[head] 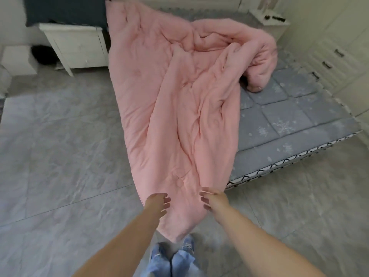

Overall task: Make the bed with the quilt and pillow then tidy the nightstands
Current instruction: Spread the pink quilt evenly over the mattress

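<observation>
A crumpled pink quilt [179, 100] runs from the head of the bed, along its left side, out over the foot corner towards me. The grey snowflake-patterned mattress [279, 120] is bare on the right. My left hand [157, 202] grips the quilt's near left edge and my right hand [214, 198] grips the near right edge. The quilt's corner hangs between them, above my feet. A white nightstand [75, 47] stands left of the bed, with a dark blue cloth or pillow [65, 11] above it. A second nightstand [267, 23] with small dark items is at the far right.
Grey tiled floor [60, 146] spreads to the left and around my feet. A white wardrobe with dark drawer handles [327, 64] lines the bed's right side. A white box [18, 58] stands left of the near nightstand, with a dark object beside it.
</observation>
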`<state>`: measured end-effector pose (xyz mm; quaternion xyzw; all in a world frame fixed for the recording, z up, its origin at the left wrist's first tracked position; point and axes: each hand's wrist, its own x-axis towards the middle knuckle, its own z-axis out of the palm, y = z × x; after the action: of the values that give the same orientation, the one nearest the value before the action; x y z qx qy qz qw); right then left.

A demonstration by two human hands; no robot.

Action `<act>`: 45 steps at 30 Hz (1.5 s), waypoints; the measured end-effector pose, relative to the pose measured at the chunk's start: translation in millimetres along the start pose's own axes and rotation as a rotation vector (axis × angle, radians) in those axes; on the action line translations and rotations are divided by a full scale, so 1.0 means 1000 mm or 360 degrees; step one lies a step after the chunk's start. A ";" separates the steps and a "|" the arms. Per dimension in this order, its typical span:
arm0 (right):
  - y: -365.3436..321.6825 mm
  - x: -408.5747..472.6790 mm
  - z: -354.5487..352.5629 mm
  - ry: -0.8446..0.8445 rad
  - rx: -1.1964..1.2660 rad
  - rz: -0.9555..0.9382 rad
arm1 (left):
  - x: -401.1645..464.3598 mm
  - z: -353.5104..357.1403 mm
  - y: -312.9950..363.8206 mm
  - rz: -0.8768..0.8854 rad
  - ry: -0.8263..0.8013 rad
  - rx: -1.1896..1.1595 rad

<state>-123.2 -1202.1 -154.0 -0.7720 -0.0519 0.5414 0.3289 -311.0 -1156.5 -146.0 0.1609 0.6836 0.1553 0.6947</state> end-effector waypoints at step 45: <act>-0.172 0.069 -0.494 0.0232 0.0661 -0.0333 | -0.072 0.533 0.093 0.0466 -0.0478 0.1017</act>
<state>382.1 -1261.3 -14.9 -0.7152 0.0047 0.4464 0.5377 221.4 -1109.6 -33.4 0.4864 0.5578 0.0067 0.6725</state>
